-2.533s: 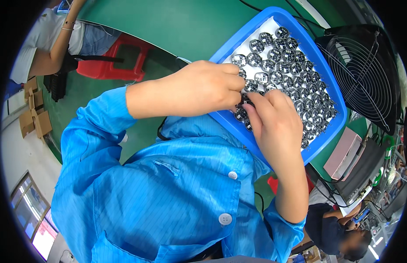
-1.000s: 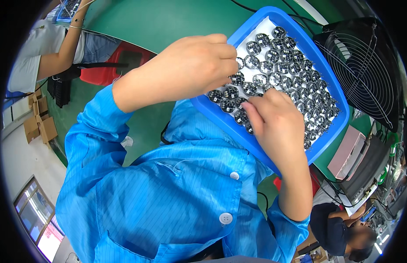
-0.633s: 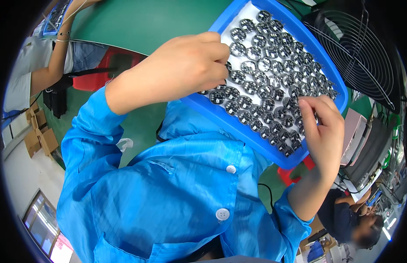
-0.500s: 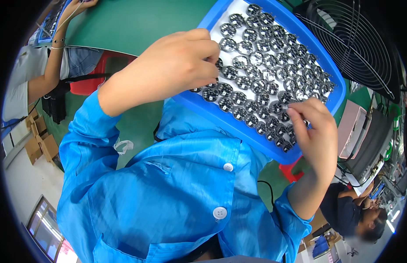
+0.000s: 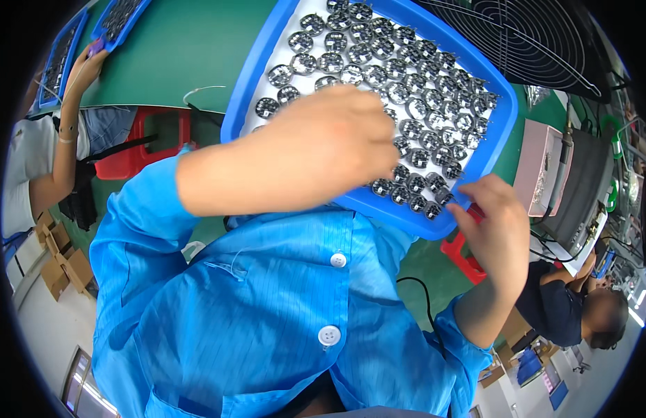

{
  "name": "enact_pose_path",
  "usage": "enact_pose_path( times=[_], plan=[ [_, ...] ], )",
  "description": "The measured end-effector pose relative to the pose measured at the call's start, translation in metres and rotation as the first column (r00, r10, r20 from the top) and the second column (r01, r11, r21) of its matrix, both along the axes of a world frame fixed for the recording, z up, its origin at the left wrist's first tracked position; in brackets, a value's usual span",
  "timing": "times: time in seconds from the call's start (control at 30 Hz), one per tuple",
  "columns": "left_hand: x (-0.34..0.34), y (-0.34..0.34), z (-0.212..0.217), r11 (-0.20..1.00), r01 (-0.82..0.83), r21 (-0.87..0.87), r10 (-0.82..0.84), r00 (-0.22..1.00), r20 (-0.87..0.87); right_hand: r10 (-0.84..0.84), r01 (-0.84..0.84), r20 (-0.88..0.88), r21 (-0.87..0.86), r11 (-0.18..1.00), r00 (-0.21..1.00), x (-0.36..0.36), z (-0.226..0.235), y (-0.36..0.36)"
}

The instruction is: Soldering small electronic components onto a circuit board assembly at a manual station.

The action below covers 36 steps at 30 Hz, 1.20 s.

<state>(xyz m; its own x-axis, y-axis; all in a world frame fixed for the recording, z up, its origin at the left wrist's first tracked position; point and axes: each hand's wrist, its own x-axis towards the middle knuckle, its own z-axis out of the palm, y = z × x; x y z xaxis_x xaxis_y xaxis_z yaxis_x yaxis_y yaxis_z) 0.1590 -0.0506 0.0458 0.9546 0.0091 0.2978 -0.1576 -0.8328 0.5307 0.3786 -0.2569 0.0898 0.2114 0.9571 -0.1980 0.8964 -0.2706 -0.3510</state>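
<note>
The blue tray (image 5: 507,122) lies tilted on the green surface (image 5: 190,49), its near edge at the person's chest; it is filled with rows of small round metal parts (image 5: 434,76), packed close together. The left hand (image 5: 323,150) is over the tray's near half, covering part of the rows; its fingers (image 5: 378,132) are curled down and bunched onto the parts, but whether they pinch one cannot be told, since the hand hides what is beneath. The right hand (image 5: 500,233) is at the tray's near right corner, just beside the rim; its fingers (image 5: 479,188) are bent and loosely spread, the thumb near the edge, and nothing shows between them. Both forearms come out of blue sleeves (image 5: 138,230). A black fan grille (image 5: 539,38) stands just beyond the tray's far side; a pale pink box (image 5: 539,167) sits to its right. At the far left another person's hand (image 5: 86,66) rests by a second blue tray (image 5: 117,21); a red stool (image 5: 145,143) stands below the surface.
</note>
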Motion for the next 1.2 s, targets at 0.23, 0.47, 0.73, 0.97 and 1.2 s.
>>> enact_pose_path(
  times=[0.23,0.47,0.73,0.97,1.2],
  plan=[
    [0.079,-0.061,-0.021,0.996,0.086,0.008,-0.086,0.996,-0.034,-0.004,0.001,0.081,0.036,0.999,0.997,0.005,-0.014,-0.021],
    [0.102,-0.084,-0.027,0.994,0.03,0.109,-0.02,0.996,-0.091,-0.008,-0.001,0.078,0.114,0.994,0.997,0.014,-0.015,-0.034],
    [0.106,-0.091,-0.025,0.989,0.056,0.137,-0.048,0.997,-0.059,0.011,-0.023,0.072,0.161,0.987,0.997,0.022,-0.013,-0.038],
    [0.105,-0.089,-0.019,0.969,0.129,0.211,-0.113,0.99,-0.09,0.017,-0.02,0.024,0.128,0.992,1.0,0.02,-0.014,-0.034],
    [0.085,-0.066,-0.005,0.975,0.122,0.188,-0.101,0.988,-0.12,0.054,-0.052,-0.056,0.025,0.998,0.997,0.01,-0.013,-0.019]
  ],
)
